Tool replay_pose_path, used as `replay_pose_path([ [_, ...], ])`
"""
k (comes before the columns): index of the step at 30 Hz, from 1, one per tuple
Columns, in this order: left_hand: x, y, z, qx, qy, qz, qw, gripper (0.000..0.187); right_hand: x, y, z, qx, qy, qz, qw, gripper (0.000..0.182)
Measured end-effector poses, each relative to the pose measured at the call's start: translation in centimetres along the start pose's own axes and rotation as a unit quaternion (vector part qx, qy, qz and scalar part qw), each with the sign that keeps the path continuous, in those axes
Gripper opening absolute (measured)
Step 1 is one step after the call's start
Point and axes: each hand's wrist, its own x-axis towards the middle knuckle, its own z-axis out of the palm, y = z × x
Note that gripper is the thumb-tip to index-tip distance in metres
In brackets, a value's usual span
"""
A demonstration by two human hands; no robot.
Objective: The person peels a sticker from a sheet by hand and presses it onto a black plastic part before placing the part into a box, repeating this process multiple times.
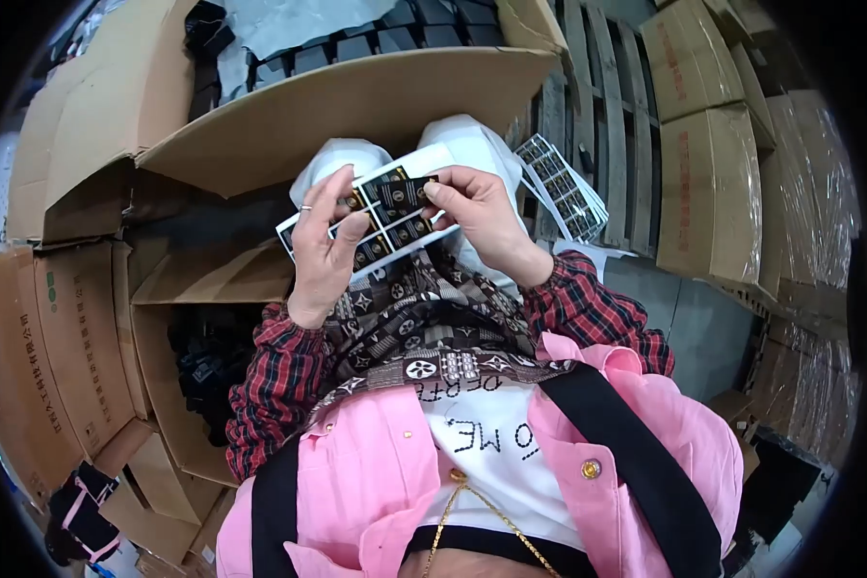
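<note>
A white sheet of black stickers [387, 237] with gold and white print lies across the lap, over pale trousers. My right hand [489, 218] pinches one black sticker [403, 197] by its right edge between thumb and fingers. That sticker sits slightly askew against the white grid of the sheet. At the sheet's left side is my left hand [326, 249], with a ring on one finger. Its fingers stretch upward and its thumb stands apart, overlapping the sheet's left stickers.
An open carton [347, 111] with rows of black boxes stands ahead. A lower carton [178, 376] at left holds black items. More sticker sheets [561, 188] lie at right beside a wooden pallet [607, 106]. Stacked cartons [708, 193] line the right side.
</note>
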Motion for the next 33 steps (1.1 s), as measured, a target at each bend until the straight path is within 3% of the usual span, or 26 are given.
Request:
replay_pose_path([
  [1, 0.1, -0.6, -0.4, -0.171, 0.019, -0.112, 0.979, 0.043, 0.7, -0.5, 1.0, -0.015, -0.017, -0.003, 1.000, 0.013],
  [4, 0.7, -2.0, -2.4, -0.258, -0.003, -0.223, 0.940, 0.019, 3.4, -0.9, 3.4, -0.106, -0.112, -0.010, 0.988, 0.017],
  [6, 1.0, -2.3, -3.3, -0.224, 0.129, -0.182, 0.949, 0.009, 5.7, -2.0, 5.2, -0.173, -0.172, -0.011, 0.970, 0.021],
  [8, 1.7, -2.7, -4.9, 0.036, 0.244, -0.024, 0.969, 0.008, 9.2, -3.0, 7.4, -0.230, -0.194, -0.021, 0.953, 0.042],
  [9, 2.0, -3.1, -5.6, 0.156, 0.289, 0.071, 0.942, 0.008, 11.7, -4.7, 8.7, -0.251, -0.196, -0.045, 0.947, 0.050],
  [10, 2.2, -3.1, -6.6, 0.187, 0.301, 0.107, 0.929, 0.013, 15.3, -5.4, 9.9, -0.287, -0.180, -0.141, 0.930, 0.044],
  [12, 2.9, -2.6, -7.9, 0.295, 0.295, 0.107, 0.902, 0.022, 22.4, -7.3, 12.7, -0.415, -0.130, -0.283, 0.855, 0.038],
  [14, 2.7, -3.0, -8.4, 0.327, 0.280, 0.091, 0.898, 0.033, 30.8, -5.2, 14.9, -0.523, -0.117, -0.437, 0.722, 0.034],
  [16, 2.3, -3.6, -8.2, 0.264, 0.288, 0.068, 0.918, 0.035, 36.3, -3.4, 17.1, -0.629, -0.122, -0.419, 0.644, 0.036],
  [19, 2.4, -4.3, -8.8, 0.252, 0.267, 0.105, 0.924, 0.037, 40.7, -2.0, 19.0, -0.701, -0.091, -0.431, 0.560, 0.043],
  [22, 2.3, -4.8, -9.2, 0.203, 0.225, 0.106, 0.947, 0.043, 41.7, -2.7, 18.4, -0.798, -0.116, -0.292, 0.514, 0.024],
  [24, 2.0, -4.1, -9.5, 0.119, 0.218, 0.031, 0.968, 0.049, 41.2, -3.3, 16.1, -0.650, -0.121, -0.467, 0.587, 0.011],
  [25, 2.2, -3.3, -9.4, 0.032, 0.258, -0.002, 0.966, 0.051, 39.4, -4.7, 15.5, -0.567, -0.171, -0.483, 0.645, 0.014],
  [26, 2.3, -3.1, -10.0, 0.001, 0.282, -0.066, 0.957, 0.052, 35.9, -6.5, 14.9, -0.465, -0.237, -0.397, 0.755, 0.016],
  [27, 2.5, -2.9, -10.1, -0.074, 0.310, -0.087, 0.944, 0.051, 31.4, -8.5, 13.9, -0.381, -0.323, -0.303, 0.812, 0.019],
  [28, 3.3, -2.6, -10.1, -0.179, 0.307, -0.063, 0.933, 0.050, 26.4, -10.3, 12.9, -0.348, -0.368, -0.240, 0.828, 0.019],
  [31, 4.9, -1.2, -9.3, -0.425, 0.129, -0.113, 0.889, 0.063, 16.3, -11.1, 9.6, -0.341, -0.482, -0.364, 0.720, 0.015],
  [32, 5.5, -0.7, -9.5, -0.355, -0.036, -0.079, 0.931, 0.064, 14.1, -10.3, 8.5, -0.368, -0.468, -0.392, 0.701, 0.015],
  [33, 5.7, -0.4, -8.8, -0.328, -0.074, -0.102, 0.936, 0.064, 12.3, -9.6, 7.5, -0.377, -0.464, -0.385, 0.703, 0.018],
])
